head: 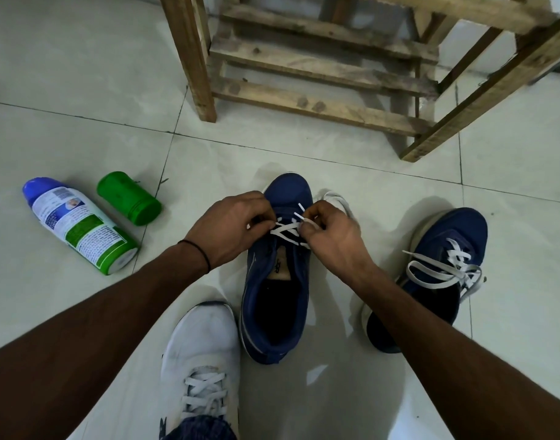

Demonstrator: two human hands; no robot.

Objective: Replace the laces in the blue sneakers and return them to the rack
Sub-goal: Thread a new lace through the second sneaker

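Note:
A blue sneaker [277,300] stands on the floor in the middle, toe pointing away from me. A white lace [286,229] crosses its lowest eyelets, with loose ends sticking up near the toe. My left hand [231,228] pinches the lace at the shoe's left side. My right hand [332,236] pinches a lace end at the right side. The second blue sneaker [437,274] sits to the right, fully laced in white with loose loops. The wooden rack [320,77] stands beyond the shoes.
A spray can [78,225] lies on its side at the left, its green cap [129,198] beside it. My foot in a white sneaker [201,354] is planted at the bottom centre. Pale floor tiles [81,58] spread all around.

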